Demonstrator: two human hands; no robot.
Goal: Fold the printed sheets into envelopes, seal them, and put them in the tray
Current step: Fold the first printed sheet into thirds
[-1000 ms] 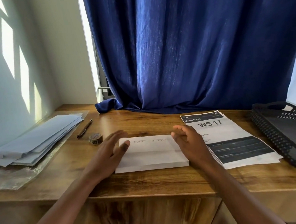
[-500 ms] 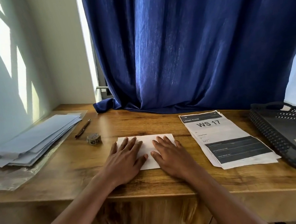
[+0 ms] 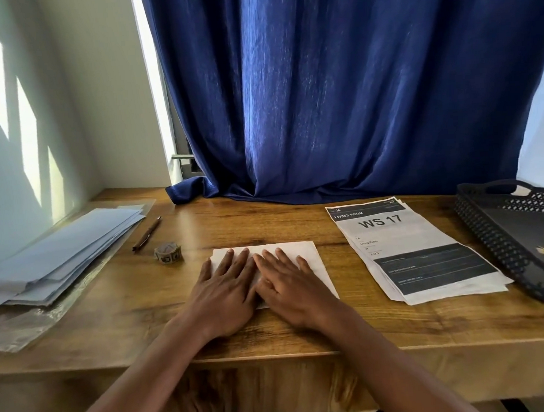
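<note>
A folded white sheet [image 3: 312,260] lies flat in the middle of the wooden desk [image 3: 272,336]. My left hand [image 3: 224,288] and my right hand [image 3: 288,284] press down on it side by side, fingers straight and spread. To the right lies a small stack of printed sheets [image 3: 416,248], the top one headed "WS 17". A black mesh tray [image 3: 502,246] stands at the desk's right edge, with what looks like a dark envelope [image 3: 533,237] bearing a small yellow sticker inside it. A pile of pale blue envelopes [image 3: 60,250] rests at the far left on clear plastic.
A pen [image 3: 146,234] and a small roll of stickers [image 3: 168,253] lie left of the folded sheet. A blue curtain [image 3: 337,90] hangs behind the desk and its hem rests on the back edge. A wall closes off the left side.
The sheet has been folded smaller. My hands moved from its outer edges onto its top and now lie close together, pressing it flat.
</note>
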